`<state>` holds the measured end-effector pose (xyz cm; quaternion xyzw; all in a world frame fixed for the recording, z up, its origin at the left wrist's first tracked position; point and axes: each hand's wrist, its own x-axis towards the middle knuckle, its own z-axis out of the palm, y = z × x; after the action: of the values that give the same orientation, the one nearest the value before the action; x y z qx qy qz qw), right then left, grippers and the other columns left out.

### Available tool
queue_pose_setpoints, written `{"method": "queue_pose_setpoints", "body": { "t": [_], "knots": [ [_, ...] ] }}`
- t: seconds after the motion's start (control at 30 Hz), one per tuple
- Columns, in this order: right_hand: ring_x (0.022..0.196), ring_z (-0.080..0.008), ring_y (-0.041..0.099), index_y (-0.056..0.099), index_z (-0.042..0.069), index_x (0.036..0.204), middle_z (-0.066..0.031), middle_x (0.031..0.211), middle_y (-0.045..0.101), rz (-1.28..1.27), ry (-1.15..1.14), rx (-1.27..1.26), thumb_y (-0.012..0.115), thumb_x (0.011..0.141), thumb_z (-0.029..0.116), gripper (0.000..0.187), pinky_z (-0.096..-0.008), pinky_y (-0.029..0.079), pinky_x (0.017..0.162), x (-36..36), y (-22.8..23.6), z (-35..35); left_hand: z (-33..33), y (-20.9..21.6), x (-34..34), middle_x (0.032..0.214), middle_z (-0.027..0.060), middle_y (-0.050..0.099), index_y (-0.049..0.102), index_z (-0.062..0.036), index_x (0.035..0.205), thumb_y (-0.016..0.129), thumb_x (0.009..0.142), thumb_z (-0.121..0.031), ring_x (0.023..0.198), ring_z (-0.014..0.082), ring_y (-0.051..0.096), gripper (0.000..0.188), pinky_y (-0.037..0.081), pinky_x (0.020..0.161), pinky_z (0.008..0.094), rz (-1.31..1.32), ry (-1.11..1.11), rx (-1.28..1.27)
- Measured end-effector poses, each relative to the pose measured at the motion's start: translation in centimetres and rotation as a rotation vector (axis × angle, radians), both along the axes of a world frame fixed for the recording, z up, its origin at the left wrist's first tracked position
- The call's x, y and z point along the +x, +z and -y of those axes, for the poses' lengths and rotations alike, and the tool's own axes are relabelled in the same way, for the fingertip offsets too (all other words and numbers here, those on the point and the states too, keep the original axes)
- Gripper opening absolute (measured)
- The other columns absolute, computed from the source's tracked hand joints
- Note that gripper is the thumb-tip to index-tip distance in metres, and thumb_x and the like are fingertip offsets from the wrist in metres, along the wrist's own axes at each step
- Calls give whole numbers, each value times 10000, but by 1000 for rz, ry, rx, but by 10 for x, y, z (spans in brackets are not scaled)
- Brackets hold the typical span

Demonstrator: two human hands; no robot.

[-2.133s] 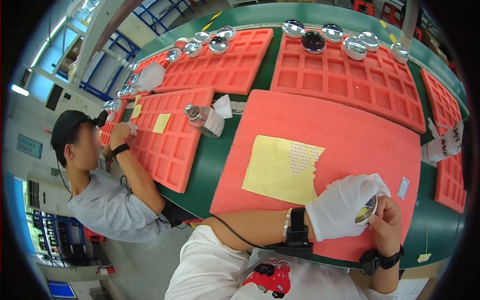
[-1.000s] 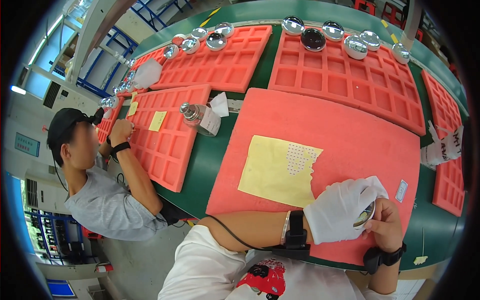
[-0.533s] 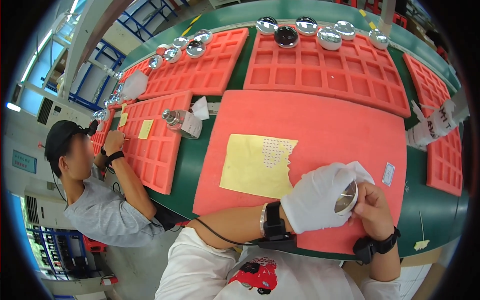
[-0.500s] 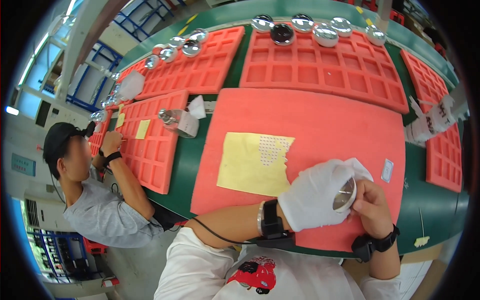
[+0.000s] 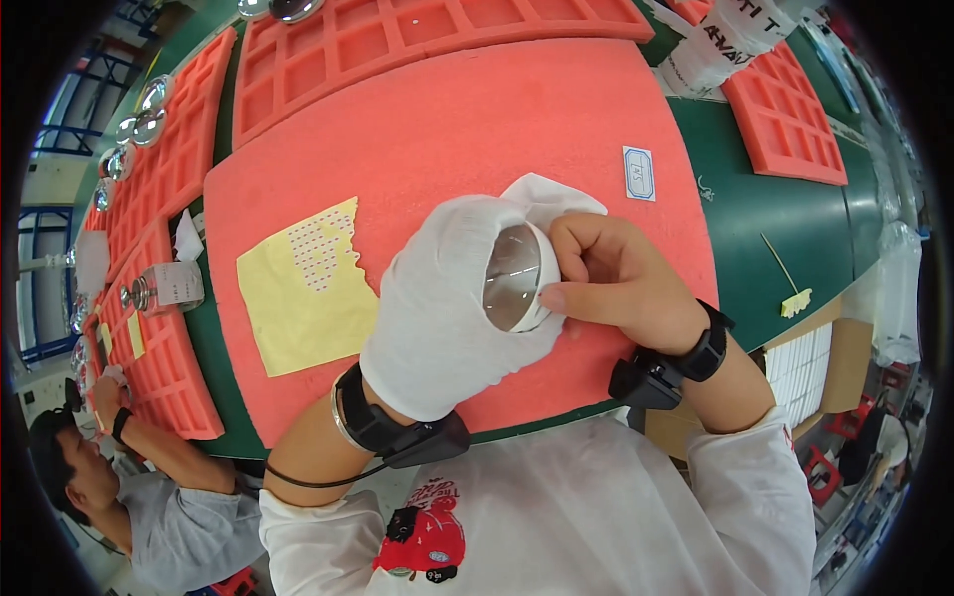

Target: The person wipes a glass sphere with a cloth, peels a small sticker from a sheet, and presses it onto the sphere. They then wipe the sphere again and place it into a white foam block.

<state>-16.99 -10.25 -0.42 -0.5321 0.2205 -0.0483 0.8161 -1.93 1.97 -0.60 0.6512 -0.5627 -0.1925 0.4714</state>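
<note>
A white cloth or loose glove wraps my left hand [image 5: 437, 308], whose fingers are hidden under it. It cups a round, clear glass lens [image 5: 513, 276] that is tilted on edge, with light glinting on its face. My bare right hand [image 5: 626, 283] is closed beside the lens, its thumb and forefinger pinching at the white rim on the right. How much of that rim is cloth I cannot tell. Both hands are above a flat pink foam pad [image 5: 457, 119]. To their left lies a torn yellow sheet [image 5: 303, 298] with rows of small marks.
Pink foam trays [image 5: 397, 35] with square pockets lie beyond the pad, some holding shiny glass domes [image 5: 149, 127]. At left stands a clear bottle [image 5: 167, 288]; a co-worker [image 5: 179, 526] sits beyond it. A small label [image 5: 639, 174] and a white roll [image 5: 720, 45] are at right.
My view has swung right and closer, so the pad and hands appear further left. The lens faces me more fully, and the right fingers stay at its rim.
</note>
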Motion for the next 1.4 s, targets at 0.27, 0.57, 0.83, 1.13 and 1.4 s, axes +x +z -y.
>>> {"method": "queue_pose_setpoints", "body": {
  "t": [0.27, 0.57, 0.83, 1.13, 1.4],
  "knots": [
    [653, -42, 455, 349, 118, 697, 41, 721, 437, -5, 42, -102, 694, 816, 72, 368, -216, 405, 541, -1, 1, 4, -1, 6, -6, 953, 122, 601, 556, -87, 1077, 771, 645, -106, 818, 335, 625, 483, 524, 676, 405, 31, 44, 51],
    [576, -88, 529, 363, 102, 670, -10, 711, 517, 19, -5, -8, 671, 819, 32, 349, -227, 463, 473, 1, -7, 0, -9, 17, -2, 922, 136, 584, 561, -107, 1063, 729, 706, -205, 850, 352, 612, 407, 506, 714, 451, 114, 11, 64],
    [549, -109, 548, 409, 100, 713, -38, 681, 554, 13, -9, 2, 635, 850, 64, 266, -250, 496, 429, 5, -3, -1, -13, 22, -2, 954, 150, 593, 531, -139, 1136, 722, 702, -212, 871, 359, 621, 480, 519, 723, 445, 136, 33, 90],
    [619, -140, 599, 428, 86, 730, -81, 739, 590, 30, 53, -55, 624, 878, 99, 246, -269, 546, 456, 2, 2, -1, -18, 31, 5, 982, 155, 593, 528, -152, 1175, 734, 691, -225, 875, 366, 628, 530, 522, 723, 452, 192, -53, 193],
    [646, -167, 630, 410, 101, 758, -96, 796, 605, -5, 94, -72, 636, 894, 163, 271, -295, 573, 461, 2, -2, 2, -17, 32, 5, 1029, 168, 595, 549, -137, 1200, 757, 649, -223, 892, 367, 634, 595, 525, 753, 441, 167, -106, 302]
  ]
}}
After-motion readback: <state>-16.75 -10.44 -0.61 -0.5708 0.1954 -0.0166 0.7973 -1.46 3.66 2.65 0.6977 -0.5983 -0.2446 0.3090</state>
